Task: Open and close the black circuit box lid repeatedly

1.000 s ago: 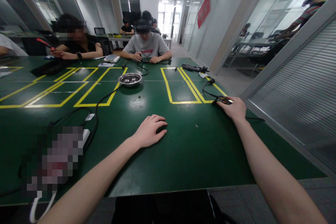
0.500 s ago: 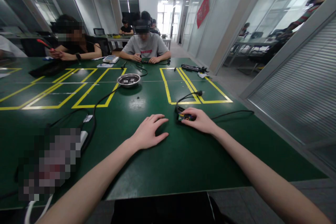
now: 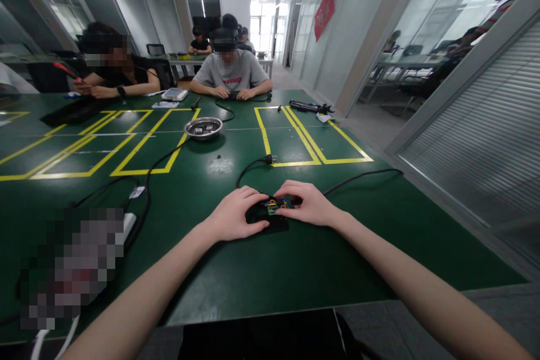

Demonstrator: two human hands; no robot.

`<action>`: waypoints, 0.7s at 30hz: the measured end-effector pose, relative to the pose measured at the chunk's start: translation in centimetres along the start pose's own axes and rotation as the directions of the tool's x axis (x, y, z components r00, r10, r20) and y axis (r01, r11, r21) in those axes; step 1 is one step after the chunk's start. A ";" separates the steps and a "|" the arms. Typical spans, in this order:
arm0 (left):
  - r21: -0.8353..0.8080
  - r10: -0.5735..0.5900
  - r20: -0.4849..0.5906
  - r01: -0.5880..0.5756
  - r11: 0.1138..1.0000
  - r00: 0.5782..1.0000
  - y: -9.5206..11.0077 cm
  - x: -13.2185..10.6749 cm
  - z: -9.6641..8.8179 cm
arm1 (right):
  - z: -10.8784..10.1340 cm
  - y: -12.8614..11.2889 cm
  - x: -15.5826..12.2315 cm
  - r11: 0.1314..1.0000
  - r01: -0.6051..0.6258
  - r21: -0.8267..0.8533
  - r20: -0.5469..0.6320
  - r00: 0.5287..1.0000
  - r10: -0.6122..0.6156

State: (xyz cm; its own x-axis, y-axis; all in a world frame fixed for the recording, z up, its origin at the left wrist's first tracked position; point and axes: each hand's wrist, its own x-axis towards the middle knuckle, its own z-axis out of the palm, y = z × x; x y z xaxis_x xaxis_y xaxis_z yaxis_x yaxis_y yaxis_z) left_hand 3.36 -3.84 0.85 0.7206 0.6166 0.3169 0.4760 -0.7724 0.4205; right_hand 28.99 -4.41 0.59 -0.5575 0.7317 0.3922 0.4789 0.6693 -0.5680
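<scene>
A small green circuit board (image 3: 272,210) with coloured parts sits in a black plastic casing (image 3: 276,226) on the green table, between my hands. My left hand (image 3: 234,216) curves around the casing's left end, thumb on the near side and fingers on the far side. From the right, my right hand (image 3: 312,205) pinches the board and its casing between thumb and fingers; the palm side is hidden. A black power plug (image 3: 268,159) on a short cord lies just beyond the casing. Another black cable (image 3: 363,179) runs off to the right.
A metal bowl (image 3: 203,128) holding small metal parts stands farther back. Yellow tape (image 3: 297,164) marks rectangles on the table. A blurred-out object (image 3: 76,264) with a white end and cables lies at the left. A person (image 3: 232,70) sits opposite, and another sits at the far left.
My right hand has brought the board and casing left and nearer, the plug coming along. My left hand, empty before, has closed around the casing's left end.
</scene>
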 end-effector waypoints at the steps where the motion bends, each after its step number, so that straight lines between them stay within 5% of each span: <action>1: -0.004 -0.006 -0.007 0.006 1.000 1.000 0.0 0.0 0.0 | -0.3 0.1 0.0 1.000 -0.014 -0.006 0.006 1.000 0.015; 11: 0.063 -0.046 -0.035 0.048 0.997 0.998 0.2 0.2 0.4 | -2.9 1.1 -0.4 0.993 -0.118 -0.013 0.031 0.993 0.118; 21: 0.106 -0.110 -0.051 0.115 0.988 0.993 -0.2 0.3 0.9 | -1.9 1.4 -0.4 0.997 -0.056 -0.044 0.034 0.998 0.057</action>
State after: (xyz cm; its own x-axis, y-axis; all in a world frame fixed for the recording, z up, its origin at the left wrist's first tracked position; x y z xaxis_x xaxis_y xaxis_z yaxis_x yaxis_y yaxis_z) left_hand 3.97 -3.62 0.07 0.6371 0.7048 0.3119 0.6062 -0.7082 0.3620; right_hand 31.14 -3.55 1.01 -0.5523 0.7639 0.3339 0.5387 0.6327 -0.5563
